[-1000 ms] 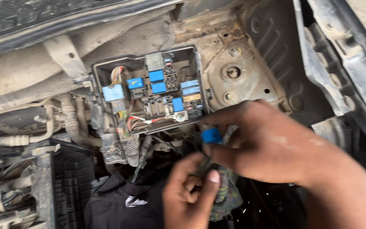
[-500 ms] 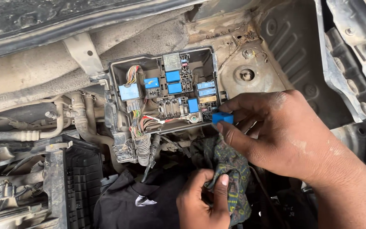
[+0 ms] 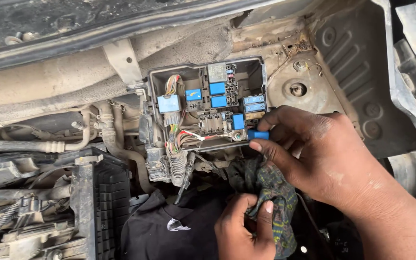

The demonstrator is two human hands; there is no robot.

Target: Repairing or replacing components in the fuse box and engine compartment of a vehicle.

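My right hand pinches a small blue relay between thumb and fingers, right at the lower right corner of an open black fuse box. The box holds several blue relays, a grey one and bundles of coloured wires. My left hand sits lower, gripping a dirty patterned rag that hangs below the box. The two hands are close but apart.
A dusty engine bay surrounds the box: rusty metal body panel to the right, hoses and a black ribbed housing at left, a black cloth at the bottom, the bonnet edge above.
My right hand has carried the blue relay up and toward the fuse box's lower right corner. The left hand has shifted its grip on the rag, which now hangs more in the open.
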